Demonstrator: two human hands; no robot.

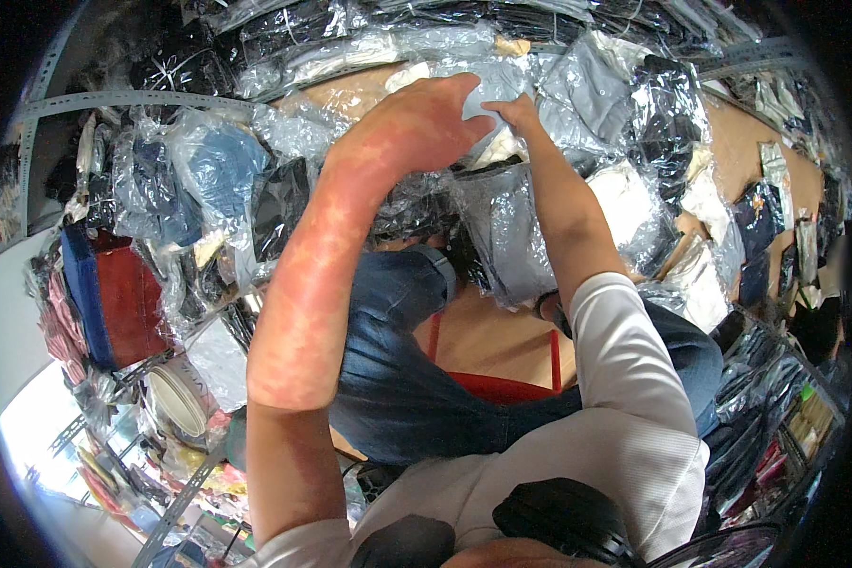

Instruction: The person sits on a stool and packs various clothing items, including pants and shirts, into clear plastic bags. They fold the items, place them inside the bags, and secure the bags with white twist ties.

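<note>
At the top middle, my left hand [426,123] reaches into bagged clothing, its fingers and thumb hooked around a light grey-blue garment in clear plastic [485,90]. Just right of it, my right hand [519,115] pinches the same garment. Below both hands lie a grey garment in a clear bag [497,222] and a dark bagged piece [398,208]. A pale grey bagged garment [587,90] sits to the right of my hands.
Bagged blue clothing [216,170] is piled left, near a red and blue bag [128,298] and a pale bucket [175,402]. White bagged items [625,204] lie right on cardboard [748,137]. Metal shelf rails [99,99] frame the stacks. My legs [398,369] surround a wooden red-edged seat [488,336].
</note>
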